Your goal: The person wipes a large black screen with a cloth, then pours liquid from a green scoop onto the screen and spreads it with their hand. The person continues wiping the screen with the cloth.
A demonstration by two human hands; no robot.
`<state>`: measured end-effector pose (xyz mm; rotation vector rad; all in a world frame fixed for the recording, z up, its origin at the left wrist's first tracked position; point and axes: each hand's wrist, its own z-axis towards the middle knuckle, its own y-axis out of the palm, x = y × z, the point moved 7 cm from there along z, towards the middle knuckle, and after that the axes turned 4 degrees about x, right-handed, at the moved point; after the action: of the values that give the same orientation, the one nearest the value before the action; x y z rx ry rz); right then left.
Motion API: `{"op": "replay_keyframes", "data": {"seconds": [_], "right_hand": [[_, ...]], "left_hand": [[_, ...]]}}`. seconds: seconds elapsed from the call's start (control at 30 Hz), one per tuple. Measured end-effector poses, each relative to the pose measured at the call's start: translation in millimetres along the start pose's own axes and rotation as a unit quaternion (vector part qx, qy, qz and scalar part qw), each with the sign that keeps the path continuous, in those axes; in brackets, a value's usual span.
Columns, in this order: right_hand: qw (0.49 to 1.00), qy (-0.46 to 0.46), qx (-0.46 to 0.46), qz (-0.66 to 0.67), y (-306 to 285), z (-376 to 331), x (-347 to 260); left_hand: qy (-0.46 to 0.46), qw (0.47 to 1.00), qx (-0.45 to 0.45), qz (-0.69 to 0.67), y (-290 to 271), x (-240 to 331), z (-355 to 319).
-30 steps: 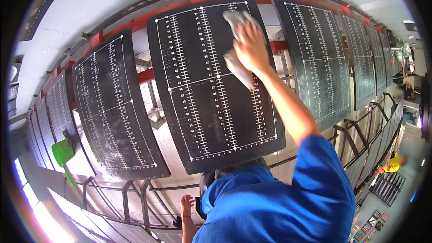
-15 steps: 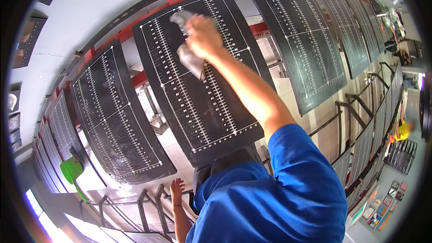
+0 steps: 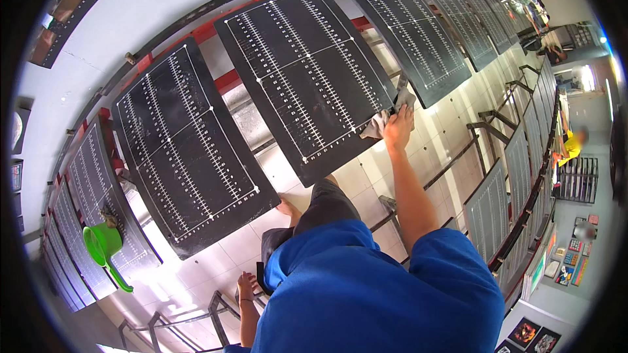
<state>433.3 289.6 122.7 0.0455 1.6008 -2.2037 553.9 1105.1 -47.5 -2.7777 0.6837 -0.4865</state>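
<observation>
A large black board [image 3: 288, 82] with white ruled lines and tick marks lies tilted in front of me. At its lower right corner my right hand [image 3: 399, 131] is closed on a grey cloth [image 3: 377, 124]. The cloth bunches out on both sides of the fingers and laps against the board's edge. Down by my side hangs my left hand [image 3: 246, 285], with its fingers loosely apart and nothing seen in it.
Similar boards stand on both sides, a scuffed one [image 3: 190, 150] to the left and another [image 3: 412, 42] to the right. A green dipper [image 3: 103, 243] rests on a farther left board. Dark metal frames [image 3: 494, 127] stand at right. A person in yellow [image 3: 573, 145] is far off.
My right hand has brought the cloth from the board's upper part down to its lower right corner. My view has shifted, and the left hand still hangs low.
</observation>
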Motion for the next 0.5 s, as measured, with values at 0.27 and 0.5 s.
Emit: {"op": "replay_keyframes", "data": {"seconds": [0.27, 0.5], "right_hand": [[0.979, -0.155, -0.107, 0.073, -39.5, -193.8, -180.3], [0.906, -0.333, -0.189, 0.181, -46.0, -185.1, -228.5]], "left_hand": [[0.105, 0.99, -0.069, 0.058, 35.7, 77.1, 14.0], [0.129, 0.988, -0.07, 0.047, 32.8, 106.7, 0.3]]}}
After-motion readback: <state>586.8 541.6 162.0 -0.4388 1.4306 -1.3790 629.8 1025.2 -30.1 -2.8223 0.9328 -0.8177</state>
